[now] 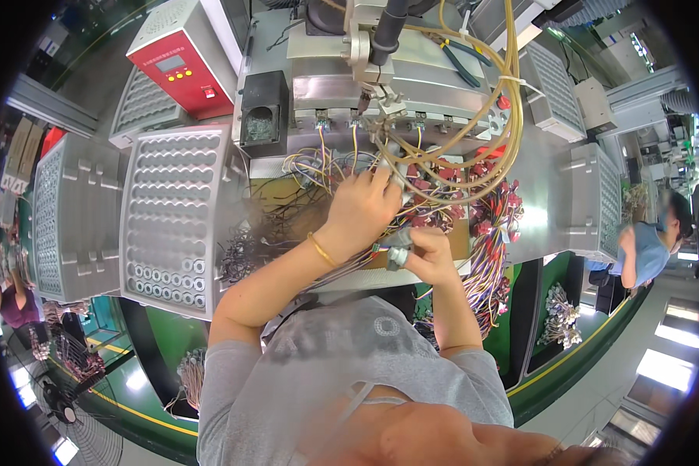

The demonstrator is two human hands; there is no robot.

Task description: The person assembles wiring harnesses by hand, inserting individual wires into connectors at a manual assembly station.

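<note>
My left hand [363,203], a yellow bangle at its wrist, reaches over the loose wires toward the metal fixture [357,92]. Pale covers show on its fingers, which are drawn together; hoses and wires partly hide what they grip. Lower and to the right, my right hand [429,255] wears grey finger covers. Its thumb and fingers pinch a small wired connector [377,248] with dark leads trailing left. Along the fixture's front edge, several small connectors [322,123] sit in a row with coloured wires hanging toward me. Above my left hand is a soldering head [373,101].
A grey tray [227,210] with round pockets stands left, behind it a red-fronted control box [182,74]. Wire harnesses [493,233] with red connectors heap at right. Yellowish hoses [512,93] loop over the bench. Pliers [462,66] lie at the back. A person [651,245] sits far right.
</note>
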